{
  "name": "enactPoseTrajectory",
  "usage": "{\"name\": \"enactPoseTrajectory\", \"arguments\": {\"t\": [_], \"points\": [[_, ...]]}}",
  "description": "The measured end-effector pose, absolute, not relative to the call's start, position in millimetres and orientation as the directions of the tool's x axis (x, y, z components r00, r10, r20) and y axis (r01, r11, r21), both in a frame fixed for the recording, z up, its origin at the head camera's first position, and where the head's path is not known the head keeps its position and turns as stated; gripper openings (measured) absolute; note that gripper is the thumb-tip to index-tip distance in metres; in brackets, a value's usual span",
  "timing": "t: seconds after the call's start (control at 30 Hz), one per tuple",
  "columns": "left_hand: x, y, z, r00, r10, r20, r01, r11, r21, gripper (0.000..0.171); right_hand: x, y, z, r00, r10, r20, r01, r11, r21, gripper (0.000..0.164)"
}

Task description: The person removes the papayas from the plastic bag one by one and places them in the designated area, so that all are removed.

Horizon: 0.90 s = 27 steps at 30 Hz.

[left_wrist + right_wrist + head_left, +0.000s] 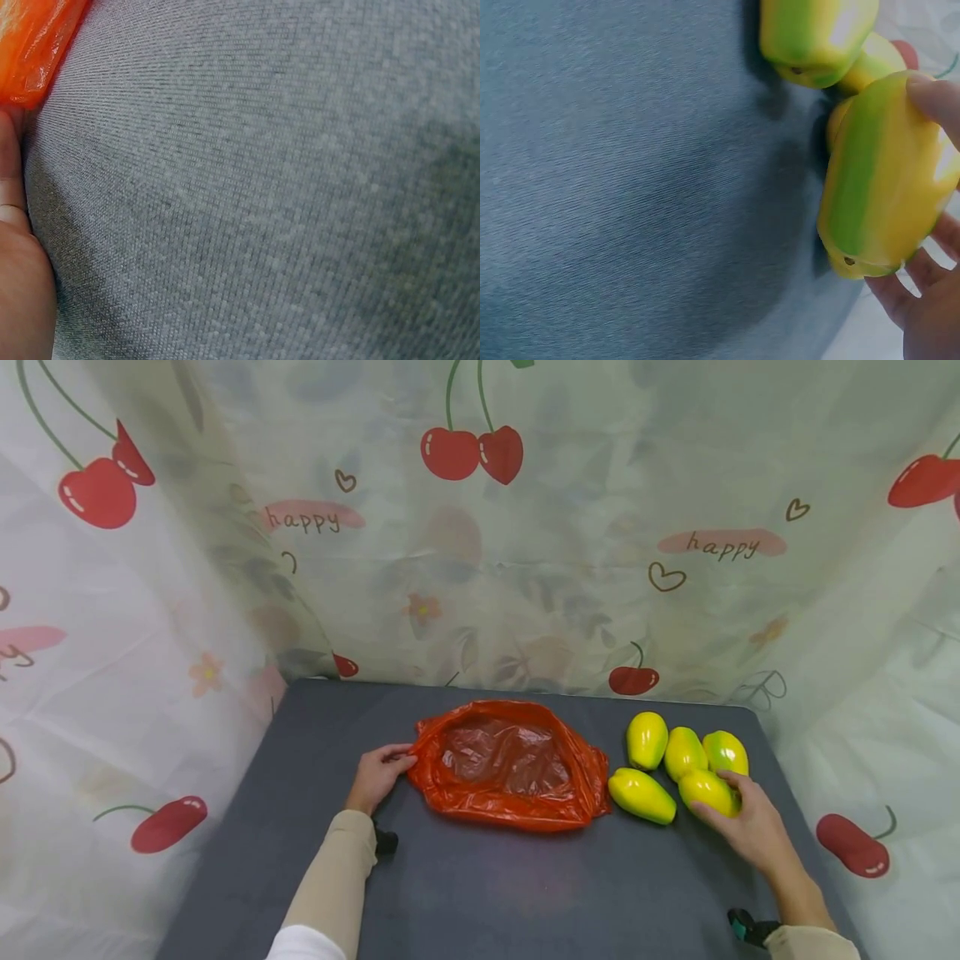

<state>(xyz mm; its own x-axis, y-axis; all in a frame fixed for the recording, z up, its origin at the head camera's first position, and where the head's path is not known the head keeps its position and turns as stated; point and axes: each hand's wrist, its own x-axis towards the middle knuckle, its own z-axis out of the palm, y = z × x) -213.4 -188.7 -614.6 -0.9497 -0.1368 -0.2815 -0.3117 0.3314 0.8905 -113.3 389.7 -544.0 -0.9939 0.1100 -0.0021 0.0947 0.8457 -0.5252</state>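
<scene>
A red plastic bag lies on the table with its wide mouth spread upward. My left hand pinches the bag's left end between thumb and fingers. In the left wrist view, the left hand shows only at the edge, below a corner of the bag. My right hand grips a glossy yellow-green papaya, its thumb and fingers on opposite sides. The right wrist view shows this papaya close up, green-striped. Whether it touches the table is hard to tell.
Several more papayas lie close around the held one: one beside the bag, others behind. The dark grey table meets a printed curtain at its back edge.
</scene>
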Motion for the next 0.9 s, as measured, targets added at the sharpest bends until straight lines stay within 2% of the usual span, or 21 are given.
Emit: {"name": "enactPoseTrajectory", "arguments": {"t": [0.6, 0.9], "points": [[-213, -190, -617, -0.955, -0.134, -0.263, -0.293, 0.326, 0.899, 0.034, -106, 390, -568, -0.972, 0.185, -0.143, 0.233, 0.811, -0.537, 0.092], [-213, -189, -615, -0.957, -0.137, -0.255, -0.286, 0.310, 0.907, 0.033, -107, 389, -572, -0.969, 0.176, -0.171, 0.241, 0.809, -0.537, 0.095]]}}
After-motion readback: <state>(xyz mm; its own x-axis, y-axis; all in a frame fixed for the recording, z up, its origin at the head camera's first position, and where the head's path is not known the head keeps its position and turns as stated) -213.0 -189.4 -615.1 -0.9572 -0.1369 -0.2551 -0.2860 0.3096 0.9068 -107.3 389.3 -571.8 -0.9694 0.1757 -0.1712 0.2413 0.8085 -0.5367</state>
